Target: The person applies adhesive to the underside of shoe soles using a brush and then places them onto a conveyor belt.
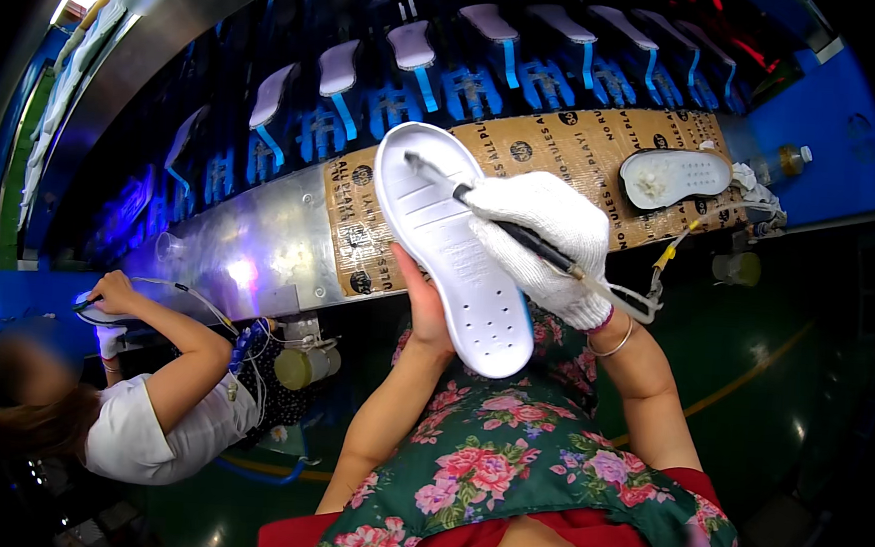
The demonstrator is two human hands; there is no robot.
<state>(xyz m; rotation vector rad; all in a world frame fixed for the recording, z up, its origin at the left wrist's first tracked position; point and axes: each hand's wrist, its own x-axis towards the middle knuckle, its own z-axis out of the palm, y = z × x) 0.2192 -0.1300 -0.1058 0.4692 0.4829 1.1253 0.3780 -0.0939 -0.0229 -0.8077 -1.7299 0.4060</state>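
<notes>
A white shoe sole (pixel 440 229) is tilted up before me, its recessed inner face toward me and small holes at the near end. My bare left hand (pixel 424 303) is closed on the sole's left edge, with most of the fingers hidden beneath it. My right hand (pixel 557 211), in a white knitted glove, grips a glue brush (pixel 537 244) with a dark handle and a thin tube at its rear. The brush's bristles lie over the far end of the sole, seemingly touching it.
Printed cardboard (pixel 586 142) covers part of the metal bench (pixel 270 233). A second sole (pixel 699 176) lies there, a pale clump at one end. Beyond, several lilac shoe-shaped pieces (pixel 411 46) hang on a blue-lit rack. A co-worker (pixel 164 407) works at the left.
</notes>
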